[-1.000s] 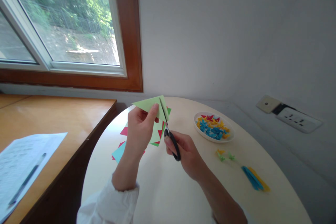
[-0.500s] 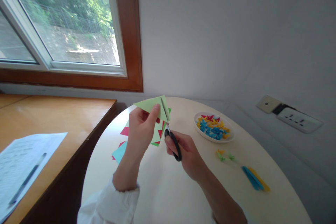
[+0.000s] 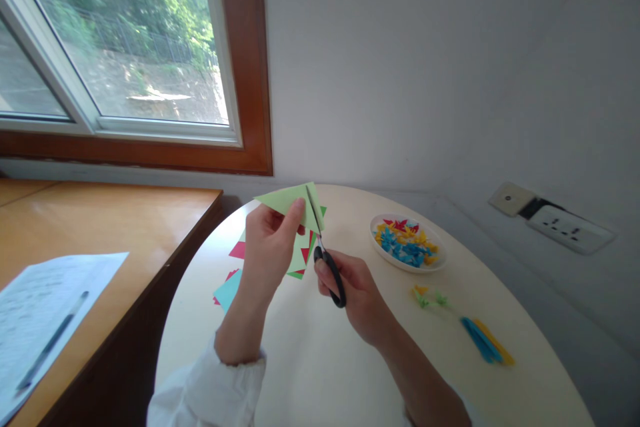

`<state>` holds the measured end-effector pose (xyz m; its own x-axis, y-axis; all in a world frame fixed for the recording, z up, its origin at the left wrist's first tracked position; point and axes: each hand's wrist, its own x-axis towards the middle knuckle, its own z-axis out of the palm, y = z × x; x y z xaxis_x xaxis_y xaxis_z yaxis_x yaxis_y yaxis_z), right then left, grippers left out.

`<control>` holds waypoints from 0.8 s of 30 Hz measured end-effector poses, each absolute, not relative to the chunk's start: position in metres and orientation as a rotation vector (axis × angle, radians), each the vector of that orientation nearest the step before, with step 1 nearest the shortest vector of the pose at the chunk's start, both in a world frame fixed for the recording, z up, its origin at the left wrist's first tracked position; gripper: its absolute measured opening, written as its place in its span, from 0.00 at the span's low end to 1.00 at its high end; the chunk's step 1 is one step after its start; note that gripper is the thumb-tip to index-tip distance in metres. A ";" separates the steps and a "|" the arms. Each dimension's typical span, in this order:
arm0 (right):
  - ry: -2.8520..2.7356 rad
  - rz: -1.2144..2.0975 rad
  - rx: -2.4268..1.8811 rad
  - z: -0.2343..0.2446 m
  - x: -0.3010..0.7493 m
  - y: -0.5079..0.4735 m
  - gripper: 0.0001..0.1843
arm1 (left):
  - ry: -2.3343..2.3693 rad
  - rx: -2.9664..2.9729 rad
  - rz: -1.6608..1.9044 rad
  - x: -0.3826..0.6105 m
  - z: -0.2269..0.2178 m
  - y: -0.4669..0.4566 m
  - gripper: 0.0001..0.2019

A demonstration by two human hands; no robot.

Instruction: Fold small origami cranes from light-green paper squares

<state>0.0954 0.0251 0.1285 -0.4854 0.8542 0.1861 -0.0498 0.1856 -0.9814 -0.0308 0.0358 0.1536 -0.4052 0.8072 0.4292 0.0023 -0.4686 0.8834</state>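
My left hand (image 3: 273, 240) pinches a light green sheet of paper (image 3: 285, 199) between thumb and fingers, raised above the round table. In my right hand (image 3: 353, 287) is a pair of scissors (image 3: 336, 283) with black handles, fingers closed on the loops. One dark blade lies across the right part of the green paper, and a narrow strip of paper shows to its right. Under and behind my left hand lie several loose paper pieces in red, green and light blue, among them a light blue sheet (image 3: 228, 291). My left hand and wrist partly hide them.
A white plate (image 3: 376, 250) of folded blue, yellow and red paper shapes stands at the right. Nearer lie small green and yellow shapes (image 3: 429, 297) and blue and yellow strips (image 3: 483, 340). Left, a wooden desk (image 3: 165, 213) bears written paper (image 3: 60, 293) and a pen (image 3: 53, 341).
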 end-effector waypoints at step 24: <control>-1.643 1.410 -0.798 0.129 0.094 0.025 0.26 | 1.179 1.278 1.936 -0.031 0.154 0.035 0.12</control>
